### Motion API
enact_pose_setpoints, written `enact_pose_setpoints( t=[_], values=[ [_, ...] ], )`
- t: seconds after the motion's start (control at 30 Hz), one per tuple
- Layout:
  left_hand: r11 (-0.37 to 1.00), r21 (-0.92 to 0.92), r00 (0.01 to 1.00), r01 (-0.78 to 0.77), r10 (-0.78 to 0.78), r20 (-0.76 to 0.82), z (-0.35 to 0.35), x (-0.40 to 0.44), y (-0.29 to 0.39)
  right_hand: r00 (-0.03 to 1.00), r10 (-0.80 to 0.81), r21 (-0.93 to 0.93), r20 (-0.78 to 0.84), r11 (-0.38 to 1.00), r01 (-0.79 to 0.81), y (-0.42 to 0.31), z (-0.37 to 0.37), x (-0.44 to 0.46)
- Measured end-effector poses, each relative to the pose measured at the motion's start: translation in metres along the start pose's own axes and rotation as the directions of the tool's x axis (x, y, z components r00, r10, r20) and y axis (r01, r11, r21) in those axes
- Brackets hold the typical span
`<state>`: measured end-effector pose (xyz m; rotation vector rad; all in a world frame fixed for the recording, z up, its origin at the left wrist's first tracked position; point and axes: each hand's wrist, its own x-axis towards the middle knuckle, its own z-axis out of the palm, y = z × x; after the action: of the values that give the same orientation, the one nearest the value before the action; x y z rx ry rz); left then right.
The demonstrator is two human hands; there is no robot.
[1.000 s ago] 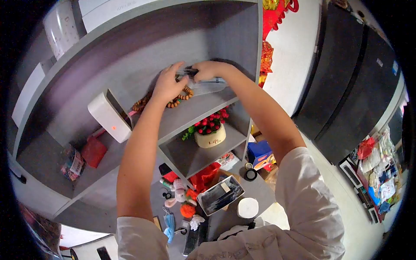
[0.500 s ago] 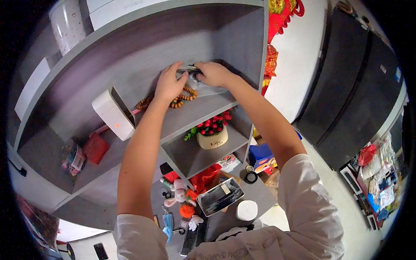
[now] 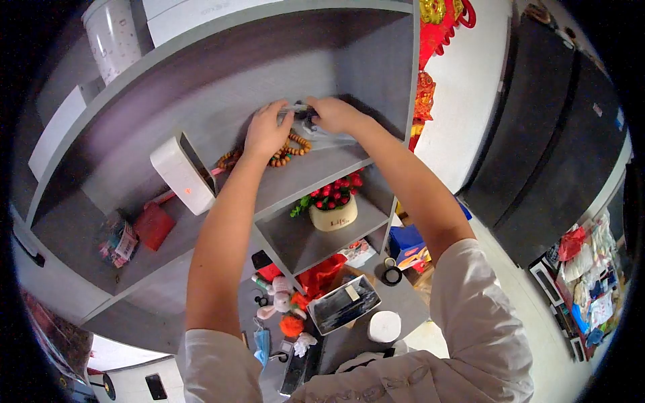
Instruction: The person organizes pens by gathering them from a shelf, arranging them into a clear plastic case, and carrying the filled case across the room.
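Both hands reach onto the upper grey shelf [image 3: 312, 169]. My left hand [image 3: 267, 131] is curled at the left side of a clear plastic bag [image 3: 325, 138] with small dark items in it. My right hand [image 3: 334, 115] pinches the bag's right part, close to the dark items. Just below my left hand, a string of brown wooden beads [image 3: 299, 145] lies on the shelf. What exactly sits between the fingers is small and blurred.
Left on the shelf are a white box-shaped device [image 3: 183, 176] and a red pouch [image 3: 154, 226]. Below stands a flower pot [image 3: 334, 215]. The desk holds an open box [image 3: 344, 305], a white roll [image 3: 384, 326], a plush rabbit [image 3: 279, 295] and a blue mask [image 3: 262, 346].
The view has shifted slightly, so the shelf sits a little further right. Both hands stay at the bag with small finger movements, and more of the bag shows beneath my right hand.
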<state>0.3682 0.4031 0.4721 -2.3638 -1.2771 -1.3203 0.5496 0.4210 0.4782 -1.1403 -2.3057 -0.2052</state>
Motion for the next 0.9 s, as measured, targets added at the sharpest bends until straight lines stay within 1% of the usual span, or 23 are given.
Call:
enact_pose_setpoints(
  t=[0.07, 0.1, 0.17, 0.2, 0.27, 0.3, 0.37, 0.4, 0.5, 0.6, 0.7, 0.8, 0.87, 0.9],
  values=[
    [0.999, -0.027, 0.998, -0.047, 0.046, -0.032, 0.001, 0.002, -0.001, 0.997, -0.026, -0.001, -0.071, 1.0, 0.026, 0.004, 0.003, -0.002],
    [0.997, -0.041, 0.996, -0.07, 0.068, -0.05, 0.001, 0.002, -0.001, 0.997, -0.033, -0.016, -0.067, 0.999, 0.032, 0.007, 0.003, -0.001],
    [0.994, 0.017, 0.99, -0.103, 0.105, -0.099, -0.003, 0.002, 0.006, 0.997, -0.044, -0.041, -0.057, 0.998, 0.042, 0.005, -0.001, -0.002],
    [0.992, 0.046, 0.985, -0.119, 0.124, -0.122, -0.005, 0.001, 0.009, 0.994, -0.063, -0.085, -0.088, 0.995, 0.055, 0.003, -0.002, -0.003],
    [0.967, 0.19, 0.972, -0.169, 0.195, -0.128, -0.009, -0.001, 0.014, 0.983, -0.106, -0.175, -0.149, 0.981, 0.079, -0.004, -0.008, -0.004],
    [0.946, 0.262, 0.965, -0.191, 0.23, -0.129, -0.011, -0.002, 0.017, 0.971, -0.153, -0.213, -0.184, 0.971, 0.113, -0.007, -0.011, -0.004],
    [0.919, 0.347, 0.969, -0.187, 0.23, -0.087, -0.015, -0.005, 0.028, 0.937, -0.249, -0.287, -0.246, 0.942, 0.175, -0.009, -0.012, -0.004],
    [0.903, 0.388, 0.972, -0.186, 0.228, -0.064, -0.016, -0.007, 0.031, 0.936, -0.262, -0.285, -0.237, 0.939, 0.191, -0.01, -0.012, -0.004],
    [0.878, 0.43, 0.974, -0.211, 0.226, 0.016, -0.014, -0.007, 0.027, 0.926, -0.309, -0.283, -0.215, 0.928, 0.244, -0.008, -0.011, -0.001],
    [0.872, 0.443, 0.977, -0.209, 0.173, 0.121, -0.017, -0.007, 0.033, 0.911, -0.362, -0.31, -0.197, 0.905, 0.293, -0.003, -0.004, 0.0],
    [0.85, 0.459, 0.966, -0.258, 0.213, 0.149, -0.016, -0.007, 0.032, 0.91, -0.373, -0.347, -0.179, 0.89, 0.296, -0.005, -0.003, -0.002],
    [0.89, 0.409, 0.975, -0.2, 0.138, 0.176, -0.016, -0.009, 0.038, 0.915, -0.373, -0.341, -0.153, 0.889, 0.306, -0.007, -0.004, -0.008],
    [0.9, 0.39, 0.974, -0.193, 0.126, 0.191, -0.018, -0.01, 0.04, 0.916, -0.375, -0.332, -0.143, 0.89, 0.312, -0.009, -0.007, -0.012],
    [0.905, 0.381, 0.973, -0.188, 0.119, 0.197, -0.019, -0.01, 0.04, 0.908, -0.382, -0.34, -0.174, 0.889, 0.308, -0.01, -0.009, -0.013]
  ],
)
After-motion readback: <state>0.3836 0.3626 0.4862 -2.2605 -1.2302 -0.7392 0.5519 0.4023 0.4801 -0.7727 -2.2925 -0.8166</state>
